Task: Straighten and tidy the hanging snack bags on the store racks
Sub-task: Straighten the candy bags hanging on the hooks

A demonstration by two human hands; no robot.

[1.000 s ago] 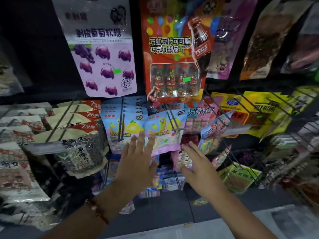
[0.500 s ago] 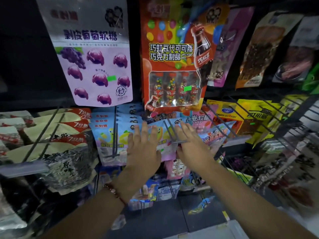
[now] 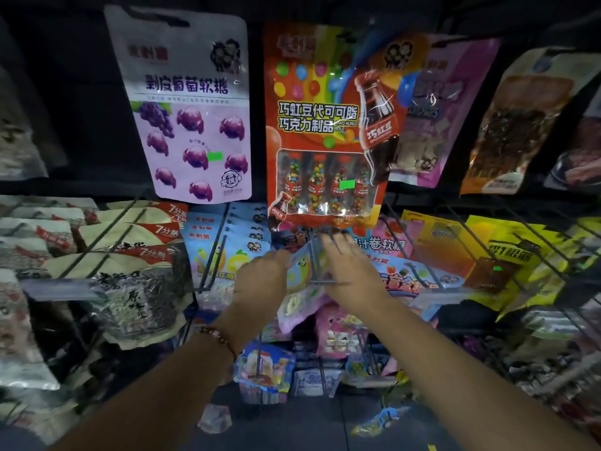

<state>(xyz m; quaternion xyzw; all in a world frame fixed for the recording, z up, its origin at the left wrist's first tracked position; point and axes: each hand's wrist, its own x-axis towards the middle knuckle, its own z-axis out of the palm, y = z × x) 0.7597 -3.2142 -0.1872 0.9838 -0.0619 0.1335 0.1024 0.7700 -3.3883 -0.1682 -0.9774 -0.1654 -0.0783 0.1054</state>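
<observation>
A shop: snack bags (green price stickers) on wire racks.

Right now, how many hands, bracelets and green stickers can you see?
Hands: 2, the left hand and the right hand
Bracelets: 1, the bracelet on the left wrist
Green stickers: 3, one each on the purple grape bag, the red candy bag and the orange bag
Total: 6

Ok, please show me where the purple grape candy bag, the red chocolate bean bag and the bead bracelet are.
purple grape candy bag (image 3: 192, 148), head view, on the printed grapes at its middle.
red chocolate bean bag (image 3: 317, 120), head view, on the white lettering.
bead bracelet (image 3: 222, 340), head view, on the beads at the left wrist.
</observation>
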